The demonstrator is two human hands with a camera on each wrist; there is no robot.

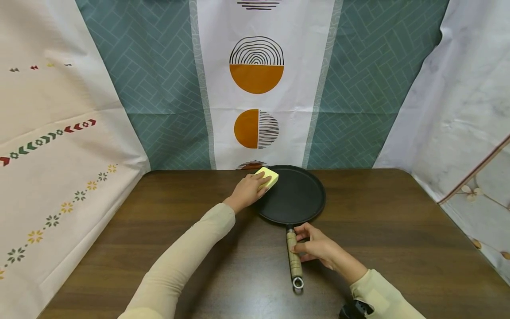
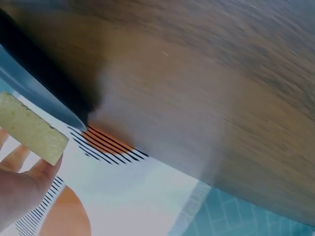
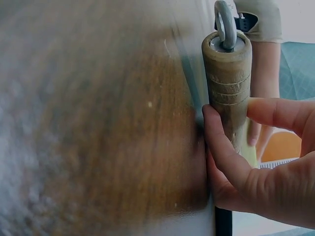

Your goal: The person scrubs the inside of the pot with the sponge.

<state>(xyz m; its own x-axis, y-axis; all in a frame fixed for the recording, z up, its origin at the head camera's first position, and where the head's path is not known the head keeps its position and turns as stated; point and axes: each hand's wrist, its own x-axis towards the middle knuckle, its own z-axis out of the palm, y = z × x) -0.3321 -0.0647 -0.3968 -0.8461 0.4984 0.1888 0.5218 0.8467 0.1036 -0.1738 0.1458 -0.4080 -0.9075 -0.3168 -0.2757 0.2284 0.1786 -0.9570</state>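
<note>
A flat black griddle pan (image 1: 296, 195) lies near the table's far edge, its wooden handle (image 1: 294, 254) pointing toward me and ending in a metal ring (image 1: 298, 283). My left hand (image 1: 249, 188) holds a pale yellow sponge (image 1: 271, 177) at the pan's upper left rim. In the left wrist view the sponge (image 2: 32, 128) sits against the fingertips, close to the pan's rim (image 2: 74, 118). My right hand (image 1: 318, 248) pinches the handle from the right. The right wrist view has thumb and fingers on opposite sides of the handle (image 3: 226, 78).
The brown wooden table (image 1: 382, 230) extends to both sides of the pan. A patterned cloth (image 1: 267, 102) hangs right behind the table's far edge. Light cloths hang at the left (image 1: 59, 155) and right (image 1: 458, 110). A black wrist strap (image 1: 354, 309) is on the right forearm.
</note>
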